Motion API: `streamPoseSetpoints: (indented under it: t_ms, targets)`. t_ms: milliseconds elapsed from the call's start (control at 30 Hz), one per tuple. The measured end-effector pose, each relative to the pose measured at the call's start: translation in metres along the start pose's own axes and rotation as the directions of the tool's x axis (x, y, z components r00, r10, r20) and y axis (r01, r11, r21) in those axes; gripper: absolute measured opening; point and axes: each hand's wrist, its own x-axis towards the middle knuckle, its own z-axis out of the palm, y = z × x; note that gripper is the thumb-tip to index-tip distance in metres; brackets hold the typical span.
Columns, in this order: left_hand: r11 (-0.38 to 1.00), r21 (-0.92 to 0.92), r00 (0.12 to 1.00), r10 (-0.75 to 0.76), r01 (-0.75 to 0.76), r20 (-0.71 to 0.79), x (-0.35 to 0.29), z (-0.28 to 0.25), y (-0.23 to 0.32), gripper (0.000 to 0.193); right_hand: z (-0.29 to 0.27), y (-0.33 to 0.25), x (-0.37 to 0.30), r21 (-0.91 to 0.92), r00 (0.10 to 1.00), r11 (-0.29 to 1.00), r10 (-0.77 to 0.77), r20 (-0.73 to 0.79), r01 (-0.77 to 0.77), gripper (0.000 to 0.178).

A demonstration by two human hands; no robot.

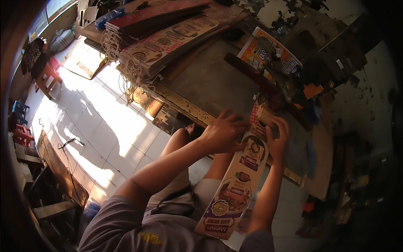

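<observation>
A long printed cardboard panel (pixel 240 178), with food pictures and purple lettering areas, slants from my lap up to the table's edge. My right hand (pixel 278 137) grips its right edge near the upper end, fingers bent around it. My left hand (pixel 224 131) hovers at the panel's left edge, fingers stretched out and slightly blurred, the thumb close to the printed face. A small plain brown cardboard flap (pixel 265 114) shows at the panel's top, between both hands.
The worn table (pixel 201 80) bears a stack of similar printed panels (pixel 168 40) with white strings (pixel 126 80) hanging off its end. A dark bar (pixel 252 73) and a colourful printed sheet (pixel 268 52) lie farther right. Red stools (pixel 49 77) stand on the tiled floor at left.
</observation>
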Motion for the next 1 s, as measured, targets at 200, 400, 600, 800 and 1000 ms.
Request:
streamPoseSetpoints:
  t_ms: [200,400,600,800,1000]
  targets:
    - [1.0,0.015,1.0,0.005,-0.005,0.001,-0.001,0.003,-0.004,0.058,-0.002,-0.005,0.004,-0.024,0.999,1.0,0.019,0.025,-0.018,0.029]
    - [1.0,0.015,1.0,0.007,-0.007,0.028,0.001,-0.001,-0.001,0.059,-0.003,-0.006,0.002,-0.022,0.998,0.998,0.056,0.013,-0.056,0.033]
    - [0.998,-0.008,0.996,-0.064,0.064,0.056,0.001,-0.007,0.006,0.058,0.001,-0.002,-0.002,-0.044,0.997,0.996,0.081,-0.018,-0.081,0.038]
    - [0.996,0.073,0.997,-0.047,0.043,0.06,0.004,-0.007,0.009,0.058,0.0,0.007,-0.003,0.041,0.996,0.996,0.086,-0.037,-0.085,0.038]
    - [0.979,0.204,1.0,-0.004,0.001,0.012,-0.006,0.001,0.009,0.051,-0.003,0.007,-0.004,0.139,0.999,0.99,0.04,-0.037,-0.034,0.039]
